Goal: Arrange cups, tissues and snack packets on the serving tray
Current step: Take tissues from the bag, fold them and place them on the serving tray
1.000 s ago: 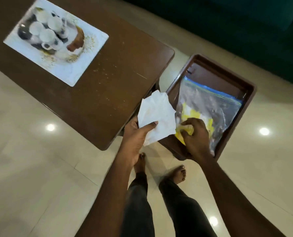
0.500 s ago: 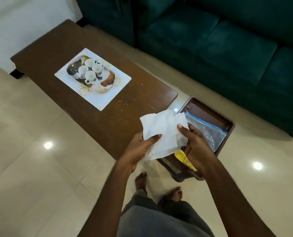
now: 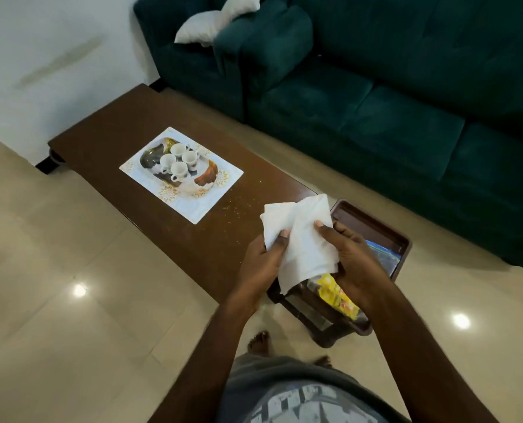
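Fingers first: I read the left hand (image 3: 264, 261) pinched on the white tissues (image 3: 299, 236), thumb tip over the sheet's front face near its left edge, the other fingers hidden behind the paper. The right hand (image 3: 353, 264) grips the same tissues from the right, thumb pressed on the front, fingers curled behind. The tissues sit between the two thumbs at centre frame, held up in the air, the upper corners standing above both hands and the lower edge hanging below them.

Just behind and below the hands, right of centre: brown tray (image 3: 376, 222) on a low stand, holding a clear zip bag (image 3: 385, 254); a yellow snack packet (image 3: 335, 296) shows under the right wrist.

Upper left of frame: serving tray (image 3: 193, 206), white and patterned, on the brown coffee table (image 3: 116, 141), with four white cups (image 3: 177, 161) clustered on it. Well apart from the hands.
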